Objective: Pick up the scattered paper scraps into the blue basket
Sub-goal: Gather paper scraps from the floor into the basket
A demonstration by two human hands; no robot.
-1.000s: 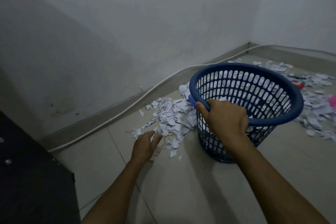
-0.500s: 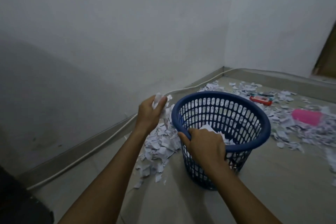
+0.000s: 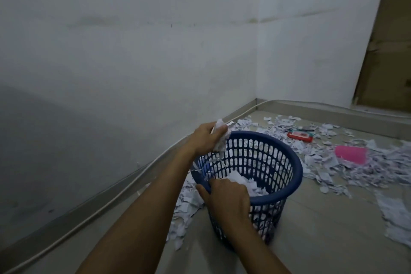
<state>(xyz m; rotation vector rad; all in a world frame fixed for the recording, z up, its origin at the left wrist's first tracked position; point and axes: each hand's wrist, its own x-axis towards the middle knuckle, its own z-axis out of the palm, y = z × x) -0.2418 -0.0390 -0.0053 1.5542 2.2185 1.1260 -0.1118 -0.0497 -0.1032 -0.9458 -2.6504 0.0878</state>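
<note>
Two walls meet over a floor (image 3: 322,236) littered with scraps (image 3: 367,173). Basket (image 3: 291,162) stands on it, scraps inside. Right hand (image 3: 229,198) curled tight on near rim. Left hand (image 3: 205,139) over far-left rim, fingers clenched round a wad (image 3: 221,138). Pink item (image 3: 351,154), red pack (image 3: 299,136) among scraps.

one basket (image 3: 287,163), two hands (image 3: 205,138).

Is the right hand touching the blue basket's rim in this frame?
Touching. The head view shows the right hand with its fingers curled over the near rim of the blue basket, gripping it.
</note>
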